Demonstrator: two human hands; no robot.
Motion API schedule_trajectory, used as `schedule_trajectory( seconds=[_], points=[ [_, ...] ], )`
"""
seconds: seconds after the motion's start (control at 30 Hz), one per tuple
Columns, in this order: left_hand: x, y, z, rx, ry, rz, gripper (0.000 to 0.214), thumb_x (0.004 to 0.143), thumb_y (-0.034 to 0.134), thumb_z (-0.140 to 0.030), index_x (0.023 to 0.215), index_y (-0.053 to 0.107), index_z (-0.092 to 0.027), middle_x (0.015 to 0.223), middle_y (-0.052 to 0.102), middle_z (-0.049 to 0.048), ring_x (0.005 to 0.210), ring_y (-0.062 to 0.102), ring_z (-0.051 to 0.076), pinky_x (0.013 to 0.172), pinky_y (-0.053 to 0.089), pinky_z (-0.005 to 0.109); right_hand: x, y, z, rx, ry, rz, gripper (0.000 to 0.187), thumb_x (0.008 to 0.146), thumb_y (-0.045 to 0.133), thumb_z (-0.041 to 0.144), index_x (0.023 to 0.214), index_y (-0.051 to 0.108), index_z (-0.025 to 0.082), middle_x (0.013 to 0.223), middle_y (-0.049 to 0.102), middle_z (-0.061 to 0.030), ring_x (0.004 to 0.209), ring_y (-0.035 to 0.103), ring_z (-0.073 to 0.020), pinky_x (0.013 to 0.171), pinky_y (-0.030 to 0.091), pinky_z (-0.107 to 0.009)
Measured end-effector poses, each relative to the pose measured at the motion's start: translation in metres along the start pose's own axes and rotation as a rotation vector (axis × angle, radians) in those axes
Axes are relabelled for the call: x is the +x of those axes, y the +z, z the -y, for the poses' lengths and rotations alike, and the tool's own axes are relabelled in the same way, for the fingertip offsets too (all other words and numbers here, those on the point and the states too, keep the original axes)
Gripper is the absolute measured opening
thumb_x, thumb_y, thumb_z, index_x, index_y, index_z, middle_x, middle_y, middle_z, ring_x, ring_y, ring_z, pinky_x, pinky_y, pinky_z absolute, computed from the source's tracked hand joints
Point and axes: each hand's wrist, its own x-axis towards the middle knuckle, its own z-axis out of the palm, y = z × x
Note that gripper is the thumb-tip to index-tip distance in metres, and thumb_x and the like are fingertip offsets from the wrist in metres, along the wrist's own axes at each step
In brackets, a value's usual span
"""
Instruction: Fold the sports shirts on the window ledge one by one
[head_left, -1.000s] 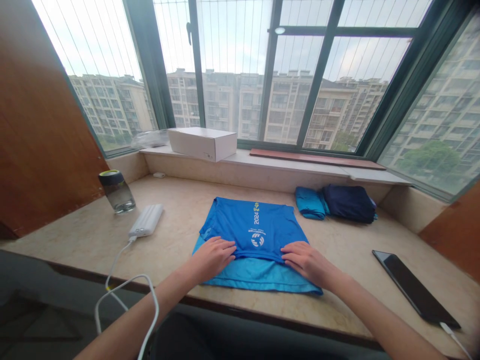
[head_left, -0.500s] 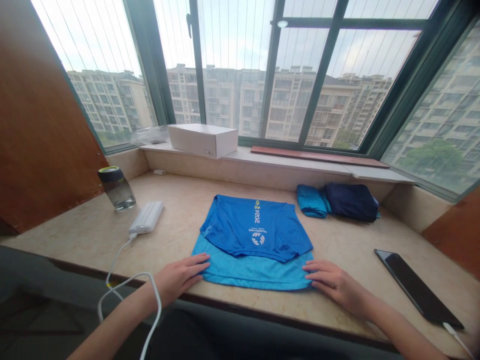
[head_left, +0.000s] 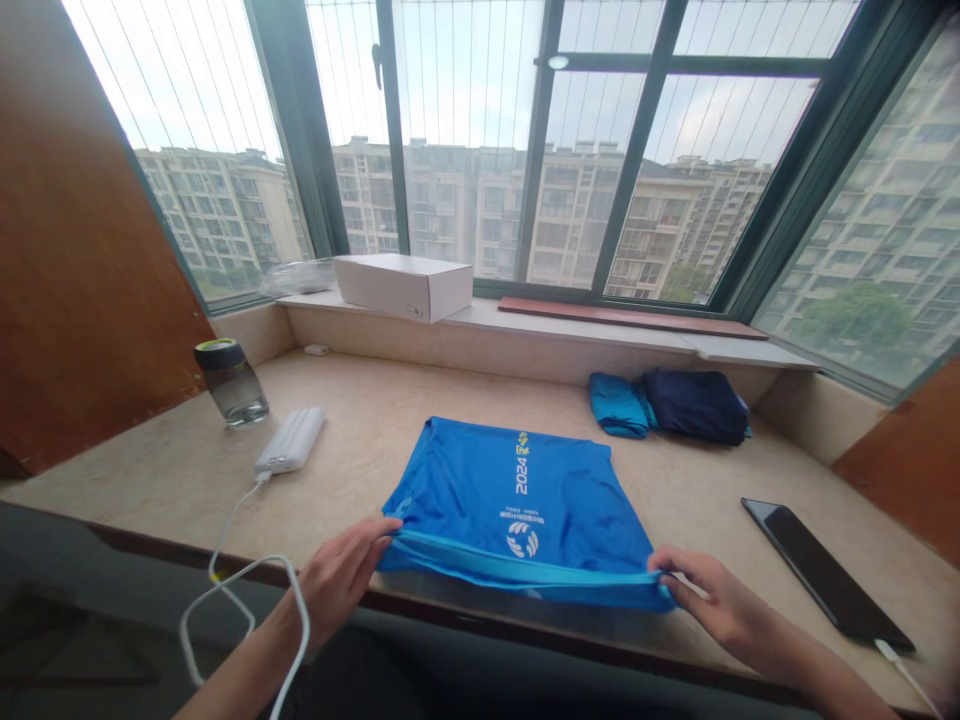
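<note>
A blue shirt [head_left: 510,490] with a white logo and "2024" print lies partly folded on the beige stone counter [head_left: 375,420]. My left hand [head_left: 341,575] pinches the shirt's near left corner. My right hand [head_left: 709,595] pinches its near right corner. Between them the near edge is lifted a little off the counter and pulled taut. The far part of the shirt still rests flat.
Folded teal and navy clothes [head_left: 667,405] sit at the back right. A dark phone [head_left: 825,580] with a cable lies at the right. A white power bank [head_left: 291,440] with a white cable and a water bottle [head_left: 231,382] stand at the left. On the window sill rests a white box [head_left: 405,285].
My hands slid from the shirt's folded middle down to its near corners, gripped them and raised the near edge off the counter.
</note>
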Motion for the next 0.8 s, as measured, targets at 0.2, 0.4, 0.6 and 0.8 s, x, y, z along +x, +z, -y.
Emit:
schedule_trajectory(
  seconds=[0.2,0.4,0.6,0.8],
  points=[
    [0.050,-0.004,-0.011,-0.057,-0.374,0.022,0.033,0.100,0.046,-0.046,0.117,0.065,-0.026,0.095,0.078,-0.0005,0.089,0.075,0.019,0.076,0.056,0.023,0.034,-0.038,0.019,0.165,0.039,-0.039,0.044,0.095,0.050,0.059,0.095,0.070,0.020,0.087,0.071,-0.0071,0.082,0.065,-0.0230,0.074,0.056,-0.034],
    [0.128,0.050,0.027,-0.032,-0.637,0.193,0.035,0.097,0.044,-0.041,0.111,0.067,-0.018,0.092,0.077,0.0067,0.092,0.073,0.024,0.087,0.054,0.033,0.122,-0.032,-0.008,-0.079,0.038,-0.437,0.044,0.095,0.048,0.052,0.110,0.072,0.019,0.099,0.073,-0.0119,0.093,0.067,-0.0282,0.084,0.056,-0.043],
    [0.113,0.077,0.030,-0.007,-0.217,0.342,0.042,0.097,0.047,-0.037,0.133,0.060,-0.019,0.138,0.061,0.0115,0.128,0.058,0.026,0.110,0.044,0.040,0.131,0.014,-0.033,-0.433,-0.162,-0.413,0.037,0.096,0.047,0.038,0.121,0.069,0.022,0.126,0.065,-0.0131,0.114,0.063,-0.0283,0.102,0.049,-0.047],
    [0.103,0.089,0.031,0.178,-0.215,0.514,0.040,0.096,0.045,-0.020,0.133,0.059,-0.016,0.139,0.061,0.0160,0.128,0.058,0.029,0.110,0.043,0.043,0.122,0.022,-0.050,-0.653,0.027,-0.474,0.033,0.094,0.053,0.036,0.120,0.069,0.024,0.120,0.068,-0.0141,0.109,0.064,-0.0308,0.092,0.050,-0.045]
  ],
)
